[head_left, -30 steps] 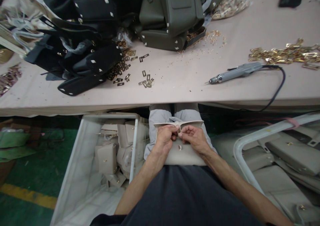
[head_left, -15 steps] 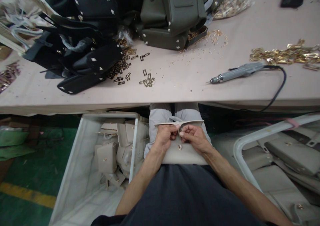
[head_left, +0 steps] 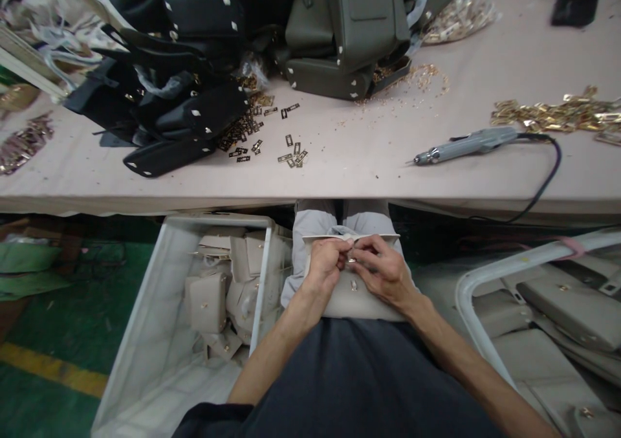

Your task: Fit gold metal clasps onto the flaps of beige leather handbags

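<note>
A beige handbag lies on my lap, with its flap raised toward the table. My left hand is closed, its thumb and fingers pinching the flap near the middle. Close beside it, my right hand holds a small shiny metal fitting between thumb and fingertips, at the flap. Fingers partly cover this fitting, and its exact shape is too small to make out. Lower on the bag's front sits a metal clasp.
On the table lie a grey electric screwdriver with a cable, gold metal plates, dark metal plates, black bags and olive bags. A white bin of beige bags stands left; a white-rimmed container holds more at right.
My right hand has turned and its fingers have shifted at the flap, where a small shiny fitting now shows. My left hand stays at the flap. The camera view has shifted slightly.
</note>
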Demonstrator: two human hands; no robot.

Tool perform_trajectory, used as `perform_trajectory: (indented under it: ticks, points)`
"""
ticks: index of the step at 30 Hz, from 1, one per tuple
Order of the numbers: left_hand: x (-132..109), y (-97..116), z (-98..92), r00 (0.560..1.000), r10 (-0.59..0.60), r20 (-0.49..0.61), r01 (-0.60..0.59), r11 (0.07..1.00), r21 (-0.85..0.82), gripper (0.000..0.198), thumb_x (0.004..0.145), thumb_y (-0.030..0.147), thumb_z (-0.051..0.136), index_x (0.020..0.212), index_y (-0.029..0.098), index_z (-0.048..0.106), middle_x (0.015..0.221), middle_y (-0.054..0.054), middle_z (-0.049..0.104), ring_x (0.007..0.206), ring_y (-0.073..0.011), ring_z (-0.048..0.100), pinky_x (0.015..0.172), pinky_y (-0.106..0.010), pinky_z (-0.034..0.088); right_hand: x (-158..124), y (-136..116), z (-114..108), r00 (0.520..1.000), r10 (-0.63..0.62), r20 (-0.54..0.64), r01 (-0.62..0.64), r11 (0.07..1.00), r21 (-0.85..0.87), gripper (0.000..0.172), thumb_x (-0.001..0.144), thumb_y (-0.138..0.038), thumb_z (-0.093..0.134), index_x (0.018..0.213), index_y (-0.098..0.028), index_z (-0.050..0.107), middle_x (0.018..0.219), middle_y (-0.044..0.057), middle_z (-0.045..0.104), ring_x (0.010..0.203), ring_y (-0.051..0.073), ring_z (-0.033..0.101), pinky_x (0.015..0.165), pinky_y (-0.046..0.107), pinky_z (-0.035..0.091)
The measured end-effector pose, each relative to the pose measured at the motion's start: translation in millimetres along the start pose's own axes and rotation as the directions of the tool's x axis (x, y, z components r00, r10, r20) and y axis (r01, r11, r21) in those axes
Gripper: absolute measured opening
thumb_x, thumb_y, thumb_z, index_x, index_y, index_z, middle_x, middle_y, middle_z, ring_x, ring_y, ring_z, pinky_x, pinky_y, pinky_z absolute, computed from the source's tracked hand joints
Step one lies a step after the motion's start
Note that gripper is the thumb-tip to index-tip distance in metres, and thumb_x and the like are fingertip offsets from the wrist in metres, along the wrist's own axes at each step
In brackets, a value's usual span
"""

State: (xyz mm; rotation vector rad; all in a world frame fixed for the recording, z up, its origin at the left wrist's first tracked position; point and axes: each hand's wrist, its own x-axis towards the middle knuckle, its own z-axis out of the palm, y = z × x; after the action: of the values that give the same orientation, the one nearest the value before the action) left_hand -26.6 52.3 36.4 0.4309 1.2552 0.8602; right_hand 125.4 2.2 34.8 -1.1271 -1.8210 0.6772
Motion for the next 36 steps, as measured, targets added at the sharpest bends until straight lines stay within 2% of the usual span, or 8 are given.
perform_trajectory:
  ticks: [3,6,8,11,13,18,23,36]
  points:
    - [1.2,4.7,3.1,0.994,-0.101,0.046,0.103,0.994,-0.043,0.024,0.056,0.024,0.081,0.060,0.014,0.060,0.053,0.002,0.049,0.043,-0.0067,0.037,0.040,-0.020,0.020,12.5,2.0,-3.4,0.991,-0.129,0.032,0.131,0.988,-0.081,0.023,0.099,-0.013,0.053,0.112,-0.022,0.071,0.107,0.011,0.064,0.096,0.021,0.061,0.081,0.034,0.053]
    - [-10.1,7.7,8.0,0.994,-0.105,0.042,0.105,0.994,0.002,0.025,0.070,0.034,0.076,0.065,0.014,0.062,0.056,0.000,0.053,0.043,-0.0083,0.041,0.038,-0.020,0.020,32.6,2.6,-11.0,0.995,-0.095,-0.030,0.094,0.995,-0.032,0.018,0.100,-0.017,0.055,0.104,-0.020,0.071,0.099,0.009,0.065,0.089,0.020,0.062,0.078,0.033,0.052]
    - [-22.9,7.1,9.4,0.995,0.091,-0.044,-0.085,0.988,0.128,0.032,0.081,0.042,0.072,0.069,0.014,0.065,0.059,-0.002,0.057,0.044,-0.0090,0.046,0.038,-0.019,0.025,48.1,4.0,-19.8,0.998,-0.006,-0.061,0.008,1.000,0.027,0.014,0.099,-0.021,0.059,0.093,-0.018,0.072,0.092,0.007,0.065,0.084,0.018,0.062,0.076,0.032,0.050]
    - [-36.8,4.9,7.5,0.859,0.507,-0.065,-0.456,0.818,0.350,0.028,0.087,0.042,0.074,0.089,0.014,0.070,0.077,-0.004,0.068,0.052,-0.0100,0.057,0.046,-0.018,0.042,66.9,10.5,-32.3,0.985,0.169,0.029,-0.171,0.973,0.156,0.018,0.094,-0.028,0.067,0.081,-0.017,0.071,0.080,0.004,0.066,0.072,0.016,0.061,0.068,0.029,0.047]
    - [-35.9,3.9,5.6,0.805,0.591,0.045,-0.562,0.738,0.374,0.031,0.087,0.038,0.076,0.109,0.016,0.069,0.101,-0.008,0.073,0.061,-0.0125,0.067,0.053,-0.020,0.051,74.3,17.0,-35.9,0.951,0.276,0.137,-0.303,0.916,0.263,0.020,0.092,-0.033,0.070,0.082,-0.016,0.072,0.073,0.003,0.065,0.064,0.015,0.058,0.061,0.027,0.045]
    - [-9.9,1.1,5.3,0.869,0.424,0.257,-0.477,0.856,0.201,0.038,0.089,0.044,0.071,0.106,0.010,0.072,0.095,-0.015,0.076,0.065,-0.0221,0.075,0.042,-0.020,0.051,79.5,31.7,-29.1,0.867,0.412,0.280,-0.496,0.759,0.421,0.029,0.086,-0.041,0.075,0.085,-0.012,0.074,0.068,0.004,0.066,0.058,0.014,0.057,0.055,0.024,0.045]
    - [3.2,-0.4,9.7,0.906,0.396,0.147,-0.411,0.907,0.089,0.041,0.080,0.046,0.079,0.093,0.007,0.074,0.082,-0.013,0.076,0.055,-0.0186,0.071,0.049,-0.024,0.059,80.3,42.9,-19.9,0.856,0.434,0.281,-0.517,0.733,0.443,0.032,0.085,-0.041,0.075,0.097,-0.011,0.076,0.074,0.006,0.071,0.062,0.016,0.063,0.059,0.025,0.051]
    - [13.7,-5.5,9.5,0.931,0.359,0.067,-0.365,0.918,0.152,0.048,0.078,0.058,0.076,0.073,0.010,0.070,0.048,-0.008,0.064,0.035,-0.0141,0.054,0.038,-0.022,0.045,87.2,36.3,-3.3,0.898,0.386,0.212,-0.429,0.877,0.218,0.022,0.088,-0.037,0.065,0.080,-0.019,0.073,0.069,0.003,0.069,0.058,0.018,0.062,0.056,0.029,0.047]
